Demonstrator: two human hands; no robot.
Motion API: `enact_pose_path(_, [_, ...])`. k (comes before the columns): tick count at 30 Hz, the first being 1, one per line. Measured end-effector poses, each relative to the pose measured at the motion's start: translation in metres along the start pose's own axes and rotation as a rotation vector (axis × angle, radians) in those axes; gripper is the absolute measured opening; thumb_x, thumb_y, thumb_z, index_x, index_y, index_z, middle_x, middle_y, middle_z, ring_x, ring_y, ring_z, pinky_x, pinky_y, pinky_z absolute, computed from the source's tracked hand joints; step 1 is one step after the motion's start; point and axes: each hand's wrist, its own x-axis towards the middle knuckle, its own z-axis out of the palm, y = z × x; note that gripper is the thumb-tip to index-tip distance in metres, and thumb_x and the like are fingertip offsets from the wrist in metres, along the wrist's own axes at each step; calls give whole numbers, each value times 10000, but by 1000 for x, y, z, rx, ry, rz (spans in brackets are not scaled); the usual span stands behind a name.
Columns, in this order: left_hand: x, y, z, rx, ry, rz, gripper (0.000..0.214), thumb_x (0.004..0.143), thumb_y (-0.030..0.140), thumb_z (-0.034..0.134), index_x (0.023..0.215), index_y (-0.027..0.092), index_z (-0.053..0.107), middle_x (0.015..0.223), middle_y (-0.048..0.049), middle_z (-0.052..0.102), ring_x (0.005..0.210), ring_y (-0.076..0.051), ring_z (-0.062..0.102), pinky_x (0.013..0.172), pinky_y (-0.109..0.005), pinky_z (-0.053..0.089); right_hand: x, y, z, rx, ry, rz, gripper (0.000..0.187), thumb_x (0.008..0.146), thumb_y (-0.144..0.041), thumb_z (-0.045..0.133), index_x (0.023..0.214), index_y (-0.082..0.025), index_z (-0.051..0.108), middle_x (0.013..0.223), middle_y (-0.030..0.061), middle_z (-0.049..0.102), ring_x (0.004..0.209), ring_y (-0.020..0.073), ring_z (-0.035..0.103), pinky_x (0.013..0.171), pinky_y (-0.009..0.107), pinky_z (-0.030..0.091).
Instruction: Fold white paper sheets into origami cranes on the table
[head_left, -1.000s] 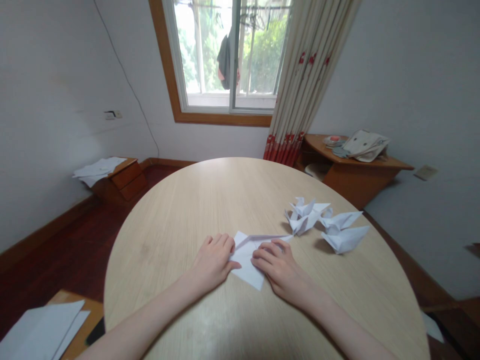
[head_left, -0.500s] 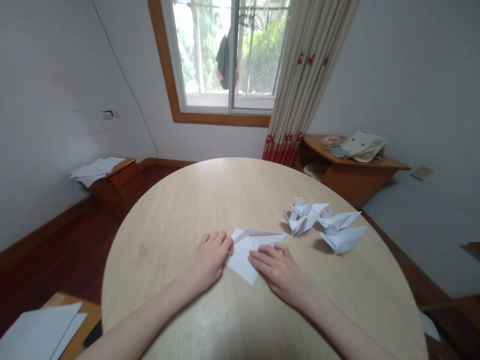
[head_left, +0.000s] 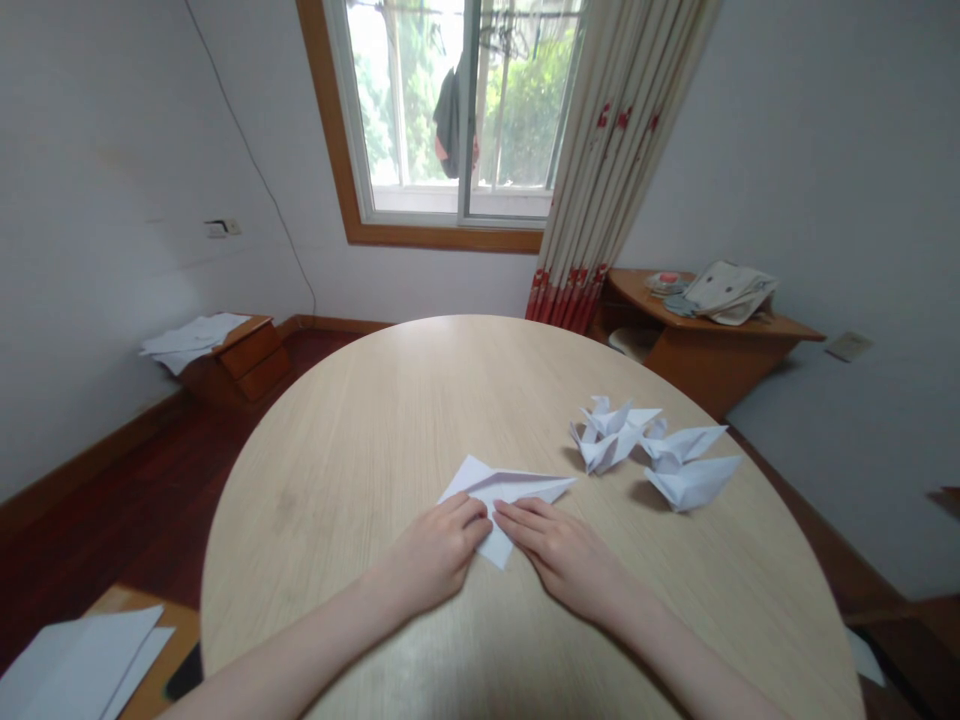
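Observation:
A white sheet of paper (head_left: 463, 482), partly folded with pointed ends and a raised flap, lies on the round wooden table (head_left: 360, 420) in front of me. My left hand (head_left: 446, 545) rests on its left side, fingers curled and closed on the paper near the middle. From the right, my right hand (head_left: 562, 548) lies on the paper with fingers stretched out flat, the tips close to the left fingers. Both thumbs are mostly hidden. To the right stand several folded paper birds (head_left: 691, 482), apart from my hands.
White sheets (head_left: 82, 655) lie on a low wooden surface at the lower left. More papers cover a small drawer cabinet (head_left: 255, 360) by the left wall. A corner desk (head_left: 720, 340) with a cloth bag (head_left: 731, 292) stands beyond the table, beside the curtain (head_left: 592, 190).
My left hand has moved right and nearer to me, over the paper, its fingers now close to the right hand's. The right fingers have straightened, and the paper's upper left part is more exposed.

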Motion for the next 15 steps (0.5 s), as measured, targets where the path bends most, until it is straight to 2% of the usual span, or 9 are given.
enact_pose_path(3, [0, 1, 0, -45, -11, -9, 304, 859, 31, 409, 1074, 148, 590, 1071, -93, 627, 1006, -225, 571, 866, -352, 508, 0, 1, -2, 40, 8, 3, 487, 881, -35, 409, 1324, -175, 556, 1309, 89, 608, 1161, 232, 571, 942, 399, 522])
enact_pose_path(9, [-1, 3, -4, 4, -61, 2, 404, 842, 67, 473, 1233, 141, 544, 1231, -88, 608, 1080, -261, 549, 893, -399, 517, -2, 6, -9, 65, 4, 18, 408, 898, -82, 436, 1246, -169, 630, 1254, 90, 646, 1161, 235, 600, 976, 399, 509])
enact_pose_path(15, [-1, 5, -7, 20, -101, -17, 401, 848, 60, 454, 1229, 140, 550, 1272, -95, 585, 1103, -263, 538, 871, -390, 531, -7, 9, -14, -8, -25, 113, 405, 868, -73, 452, 1204, -160, 661, 1261, 107, 628, 1134, 251, 622, 958, 398, 525])
